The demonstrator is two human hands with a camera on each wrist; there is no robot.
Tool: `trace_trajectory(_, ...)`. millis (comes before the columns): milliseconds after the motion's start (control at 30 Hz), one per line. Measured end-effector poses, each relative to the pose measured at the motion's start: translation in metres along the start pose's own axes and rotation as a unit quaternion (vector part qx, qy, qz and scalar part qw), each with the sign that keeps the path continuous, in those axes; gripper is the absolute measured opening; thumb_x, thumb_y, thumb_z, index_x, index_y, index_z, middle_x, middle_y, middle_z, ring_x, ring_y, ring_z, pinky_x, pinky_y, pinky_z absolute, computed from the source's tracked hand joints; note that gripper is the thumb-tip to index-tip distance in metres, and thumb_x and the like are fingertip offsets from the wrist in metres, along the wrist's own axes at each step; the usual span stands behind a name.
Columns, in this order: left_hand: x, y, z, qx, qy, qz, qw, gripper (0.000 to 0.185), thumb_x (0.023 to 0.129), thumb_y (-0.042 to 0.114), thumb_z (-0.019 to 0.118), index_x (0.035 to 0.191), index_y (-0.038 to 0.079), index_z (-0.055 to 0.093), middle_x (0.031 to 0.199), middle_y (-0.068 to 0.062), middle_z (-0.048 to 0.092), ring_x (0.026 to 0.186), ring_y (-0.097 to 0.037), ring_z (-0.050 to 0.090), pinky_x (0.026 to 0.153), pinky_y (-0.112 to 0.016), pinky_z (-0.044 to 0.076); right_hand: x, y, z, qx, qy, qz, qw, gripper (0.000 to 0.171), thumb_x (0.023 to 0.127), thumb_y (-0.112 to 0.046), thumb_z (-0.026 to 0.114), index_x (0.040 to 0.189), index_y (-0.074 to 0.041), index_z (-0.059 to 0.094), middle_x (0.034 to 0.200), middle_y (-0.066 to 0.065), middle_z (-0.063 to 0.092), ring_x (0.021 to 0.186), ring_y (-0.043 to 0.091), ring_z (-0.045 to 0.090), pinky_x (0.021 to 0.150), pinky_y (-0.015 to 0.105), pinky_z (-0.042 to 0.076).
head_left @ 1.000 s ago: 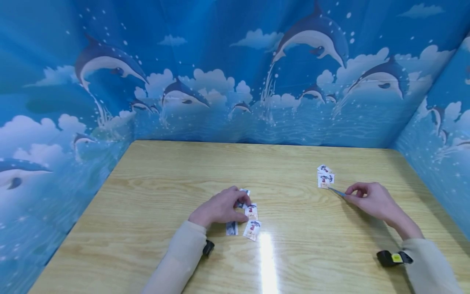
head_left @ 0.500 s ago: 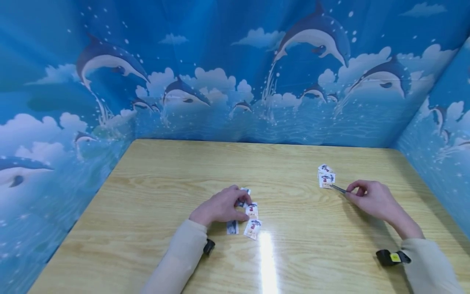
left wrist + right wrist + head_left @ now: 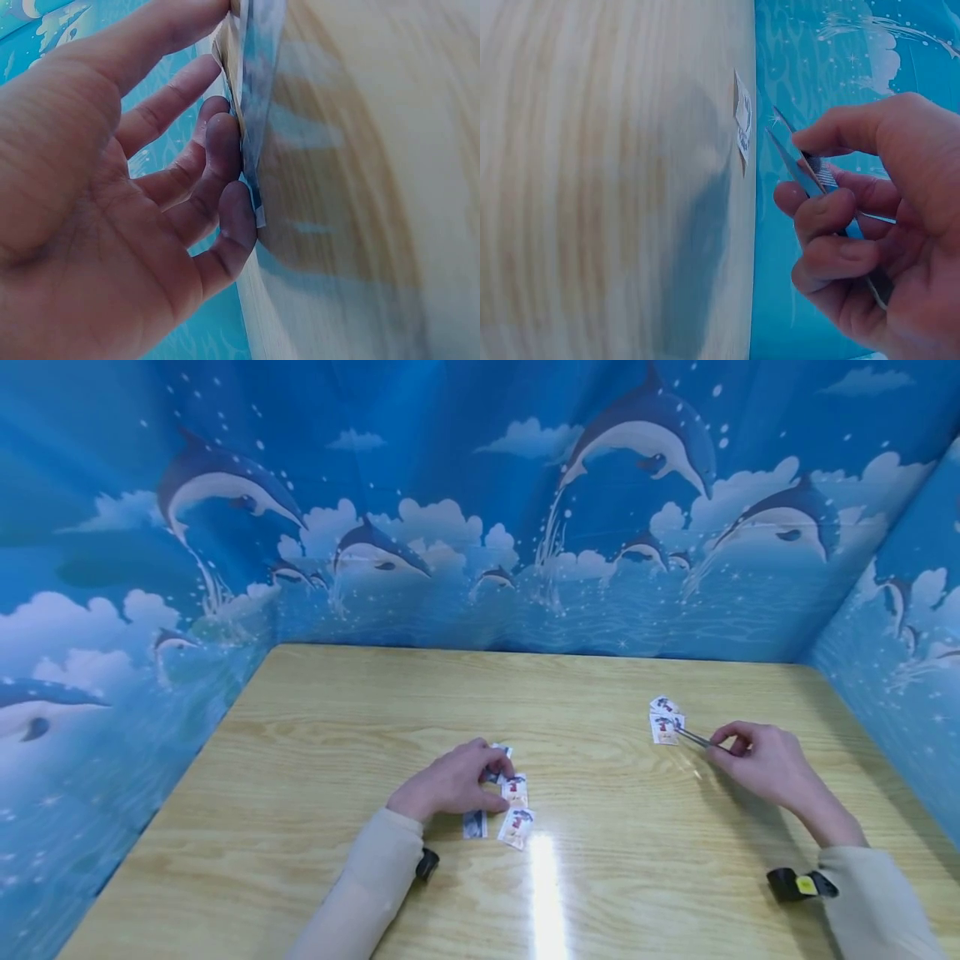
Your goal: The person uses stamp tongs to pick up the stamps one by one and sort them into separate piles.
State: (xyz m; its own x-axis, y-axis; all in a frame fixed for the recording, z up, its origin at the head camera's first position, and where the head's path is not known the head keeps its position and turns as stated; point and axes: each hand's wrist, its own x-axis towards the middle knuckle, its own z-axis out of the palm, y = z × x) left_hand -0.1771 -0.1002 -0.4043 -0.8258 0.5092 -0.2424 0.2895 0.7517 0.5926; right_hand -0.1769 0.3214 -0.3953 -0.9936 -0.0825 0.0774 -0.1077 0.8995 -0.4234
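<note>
My right hand (image 3: 761,764) pinches a pair of metal tweezers (image 3: 694,739) between thumb and fingers. In the right wrist view, the tips of the tweezers (image 3: 821,174) stand apart with nothing between them. In the head view they point at the right edge of a small cluster of printed, stamp-like papers (image 3: 663,728); whether they touch is unclear. My left hand (image 3: 453,781) rests on the table over a second group of such papers (image 3: 516,828), its fingers loosely bent. Its fingertips touch papers (image 3: 259,82) in the left wrist view. Some papers are partly hidden beneath it.
A light wood-grain table (image 3: 360,710) lies under both hands. Blue dolphin-print cloth (image 3: 450,602) stands along the back and both sides. A bright glare streak crosses the front middle of the table. Black wrist cameras (image 3: 798,885) sit at the sleeves.
My right hand has lifted slightly, and the tweezer tips have shifted up along the right edge of the far papers. The tweezers now appear more spread. My left hand stays put.
</note>
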Motion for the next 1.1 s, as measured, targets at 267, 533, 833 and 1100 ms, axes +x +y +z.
trace_trajectory(267,0.000,0.000,0.001,0.002,0.000,-0.003,1.0000,0.033,0.088,0.031,0.082,0.117,0.024,0.068,0.111,0.002,0.056,0.094,-0.015,0.050,0.083,-0.034,0.046,-0.003,0.001,0.003,0.000,0.007,-0.015,1.000,0.020,0.092,-0.023,0.072,0.100,-0.005,0.073,0.073,0.000,0.065,0.058,0.007,0.048,0.056,0.026,0.036)
trace_trajectory(533,0.000,0.000,0.001,0.001,0.000,-0.002,1.0000,0.033,0.088,0.031,0.081,0.117,0.025,0.068,0.111,0.002,0.056,0.094,-0.015,0.050,0.084,-0.034,0.046,-0.006,-0.016,0.007,0.044,-0.018,-0.038,0.998,0.015,0.094,-0.023,0.072,0.101,-0.010,0.072,0.074,0.000,0.062,0.054,0.004,0.044,0.052,0.026,0.035)
trace_trajectory(833,-0.001,0.000,0.001,-0.001,0.001,-0.001,1.0000,0.033,0.088,0.030,0.082,0.117,0.024,0.068,0.112,0.002,0.056,0.094,-0.015,0.051,0.083,-0.034,0.046,-0.007,-0.039,0.012,0.108,-0.070,-0.057,0.990,0.013,0.094,-0.019,0.073,0.104,-0.010,0.072,0.077,0.003,0.059,0.059,0.005,0.048,0.052,0.025,0.039)
trace_trajectory(1100,0.000,0.000,0.001,-0.001,0.001,-0.003,1.0000,0.034,0.087,0.030,0.082,0.118,0.023,0.068,0.111,0.002,0.056,0.094,-0.015,0.051,0.084,-0.035,0.046,-0.006,-0.053,0.020,0.117,-0.085,-0.094,0.985,0.011,0.092,-0.014,0.074,0.103,-0.012,0.074,0.074,-0.001,0.059,0.058,0.004,0.047,0.051,0.024,0.039)
